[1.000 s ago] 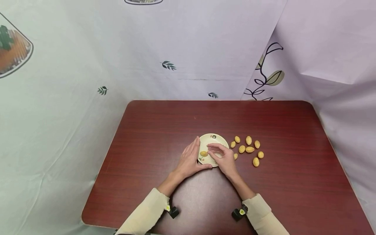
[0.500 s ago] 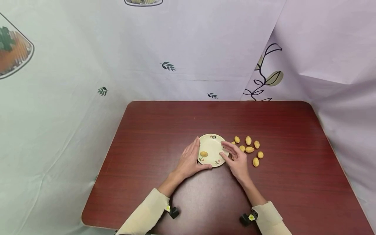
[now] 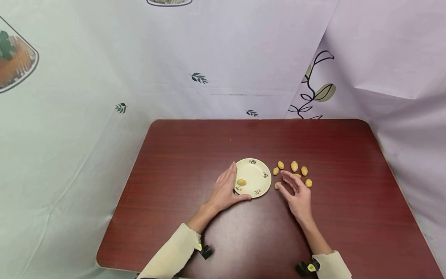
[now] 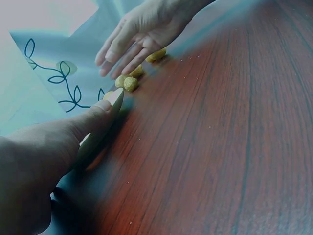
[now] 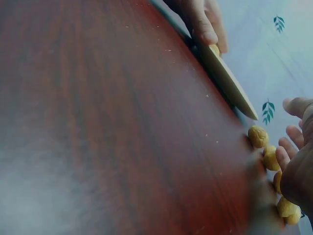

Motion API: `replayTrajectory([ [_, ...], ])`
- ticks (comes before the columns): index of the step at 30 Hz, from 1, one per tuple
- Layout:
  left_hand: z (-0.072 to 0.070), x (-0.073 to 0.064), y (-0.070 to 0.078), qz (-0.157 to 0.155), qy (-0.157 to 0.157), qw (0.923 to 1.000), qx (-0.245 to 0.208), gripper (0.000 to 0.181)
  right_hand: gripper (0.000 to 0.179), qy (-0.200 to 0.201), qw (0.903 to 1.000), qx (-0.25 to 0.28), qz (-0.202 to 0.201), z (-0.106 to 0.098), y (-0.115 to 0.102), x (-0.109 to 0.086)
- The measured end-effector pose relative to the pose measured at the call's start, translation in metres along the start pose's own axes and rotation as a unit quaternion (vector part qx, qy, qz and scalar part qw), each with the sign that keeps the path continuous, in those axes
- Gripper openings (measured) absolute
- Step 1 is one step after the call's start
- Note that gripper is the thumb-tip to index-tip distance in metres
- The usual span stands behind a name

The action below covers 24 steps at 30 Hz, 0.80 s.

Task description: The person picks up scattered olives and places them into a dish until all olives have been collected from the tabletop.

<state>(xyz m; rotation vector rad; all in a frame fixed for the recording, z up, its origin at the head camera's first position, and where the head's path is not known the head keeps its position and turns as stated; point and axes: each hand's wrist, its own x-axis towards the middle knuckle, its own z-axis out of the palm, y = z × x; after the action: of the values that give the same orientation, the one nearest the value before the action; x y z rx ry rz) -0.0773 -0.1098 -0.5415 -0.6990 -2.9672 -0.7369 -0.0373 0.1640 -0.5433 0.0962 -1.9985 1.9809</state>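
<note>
My left hand [image 3: 223, 190] lies along the left and near rim of a round cream plate [image 3: 252, 178], fingers straight and thumb out. The plate has small printed motifs at its edge and one yellow oval, wrinkled fruit-like piece [image 3: 241, 182] on it. In the left wrist view the left thumb rests at the plate's rim. My right hand [image 3: 297, 197] hovers just right of the plate, fingers spread and holding nothing. Its thumb tip is right by one yellow piece [image 3: 277, 185], and the hand hides others. In the right wrist view several pieces [image 5: 258, 136] sit close beside its fingers.
More yellow pieces [image 3: 294, 166] lie loose around and behind the right hand on the dark red wooden table [image 3: 195, 147]. Patterned pale cloth [image 3: 223, 58] hangs beyond the table's far edge and at its sides.
My right hand has moved right, from over the plate to above the loose yellow pieces, and its fingers have spread. The left hand, the plate and the piece on it stay put.
</note>
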Motion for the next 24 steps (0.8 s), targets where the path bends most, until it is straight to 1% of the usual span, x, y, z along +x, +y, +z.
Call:
replayTrajectory([
  [5,-0.001,0.0,0.0,-0.002,-0.007,1.0,0.004,0.135,0.055,-0.002,0.9998,-0.017,0.003,-0.001,0.0,-0.007],
  [10,0.0,0.0,0.0,-0.004,-0.009,0.9999,0.006,0.135,0.057,-0.007,0.9992,-0.039,-0.006,0.001,0.002,-0.011],
  [17,0.0,0.001,0.0,-0.006,-0.009,0.9999,0.004,0.135,0.056,-0.007,0.9989,-0.04,-0.023,0.003,0.004,-0.013],
  [20,0.0,0.001,0.0,-0.008,-0.011,0.9999,0.004,0.136,0.054,-0.007,0.9988,-0.045,-0.016,0.003,0.004,-0.014],
  [24,0.0,0.001,0.0,-0.008,-0.009,0.9999,0.003,0.136,0.052,-0.005,0.9984,-0.055,0.002,0.002,0.006,-0.015],
])
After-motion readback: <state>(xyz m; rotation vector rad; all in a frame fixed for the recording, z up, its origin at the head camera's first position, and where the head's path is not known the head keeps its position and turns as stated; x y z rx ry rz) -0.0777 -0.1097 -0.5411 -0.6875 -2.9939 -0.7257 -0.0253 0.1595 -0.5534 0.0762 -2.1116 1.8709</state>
